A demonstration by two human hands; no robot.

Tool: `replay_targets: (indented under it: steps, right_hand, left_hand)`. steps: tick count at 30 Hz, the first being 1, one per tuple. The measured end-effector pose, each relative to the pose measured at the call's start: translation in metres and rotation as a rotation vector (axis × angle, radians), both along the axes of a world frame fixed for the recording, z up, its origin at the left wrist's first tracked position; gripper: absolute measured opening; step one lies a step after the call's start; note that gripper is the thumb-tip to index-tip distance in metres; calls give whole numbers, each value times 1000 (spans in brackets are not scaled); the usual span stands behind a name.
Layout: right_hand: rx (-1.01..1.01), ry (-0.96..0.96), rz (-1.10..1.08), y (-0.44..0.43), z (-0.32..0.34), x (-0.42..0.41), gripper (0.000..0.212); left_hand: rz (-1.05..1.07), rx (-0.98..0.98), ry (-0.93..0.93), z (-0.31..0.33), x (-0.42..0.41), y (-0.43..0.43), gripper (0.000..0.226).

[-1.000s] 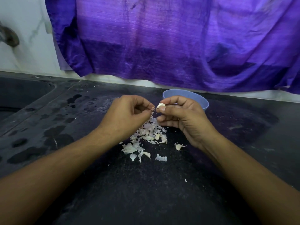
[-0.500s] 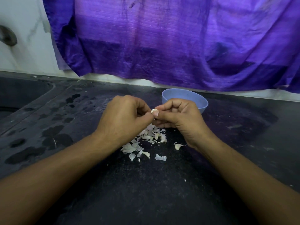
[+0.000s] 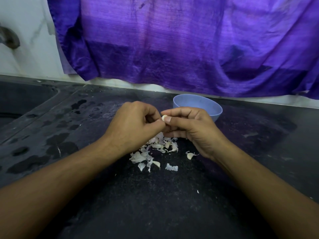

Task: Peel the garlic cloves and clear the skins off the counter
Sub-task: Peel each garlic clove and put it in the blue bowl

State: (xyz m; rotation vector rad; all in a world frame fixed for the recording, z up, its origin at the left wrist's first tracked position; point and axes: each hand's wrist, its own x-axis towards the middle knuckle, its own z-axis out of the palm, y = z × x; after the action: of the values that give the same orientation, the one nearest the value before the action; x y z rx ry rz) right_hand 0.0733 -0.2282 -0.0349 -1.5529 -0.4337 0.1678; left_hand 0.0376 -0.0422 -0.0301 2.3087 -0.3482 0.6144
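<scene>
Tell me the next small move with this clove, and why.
Probably peel with the left hand, drawing skin off the garlic clove and dropping it on the skins below. The right hand pinches the clove above that pile, and the left hand pinches at it.

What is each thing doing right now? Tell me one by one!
garlic clove, pinched between both hands
right hand, grips the garlic clove
left hand, pinches the garlic clove
garlic skins, lying loose on the counter
blue bowl, upright behind the right hand
counter, dark, wet patches at left
</scene>
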Motion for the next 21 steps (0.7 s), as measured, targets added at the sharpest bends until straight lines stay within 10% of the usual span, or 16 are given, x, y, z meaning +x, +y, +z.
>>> replay_targets:
  steps: [21]
  right_hand:
    - [8, 16, 22, -5, 7, 0, 19]
  left_hand:
    - [1, -11, 13, -3, 13, 13, 27]
